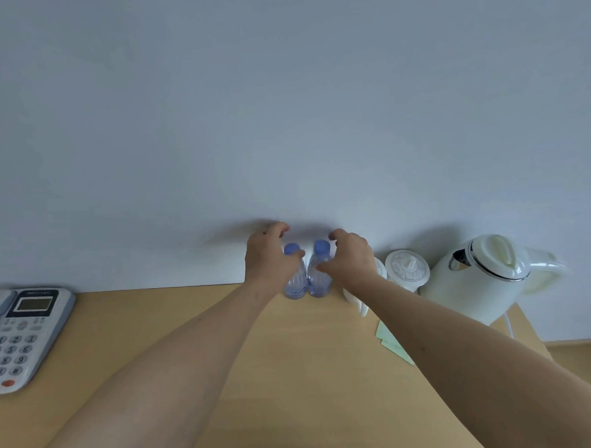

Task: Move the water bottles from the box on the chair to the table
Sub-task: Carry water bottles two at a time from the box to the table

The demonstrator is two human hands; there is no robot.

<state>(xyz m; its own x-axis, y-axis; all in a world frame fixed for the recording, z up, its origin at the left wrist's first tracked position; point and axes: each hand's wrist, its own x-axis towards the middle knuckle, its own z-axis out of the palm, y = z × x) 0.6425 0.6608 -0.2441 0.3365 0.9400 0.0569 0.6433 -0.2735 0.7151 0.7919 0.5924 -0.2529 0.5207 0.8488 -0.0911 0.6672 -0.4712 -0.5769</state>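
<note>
Left hand (270, 255), right hand (350, 255) gripping unlabelled bottles (317, 273), phone (21, 334) writing unreadable

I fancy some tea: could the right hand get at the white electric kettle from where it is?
Probably yes. The right hand is beside the clear plastic bottles, and the white electric kettle stands further right on the same wooden table. Only a lidded white ceramic cup stands between, low enough to pass over.
</note>
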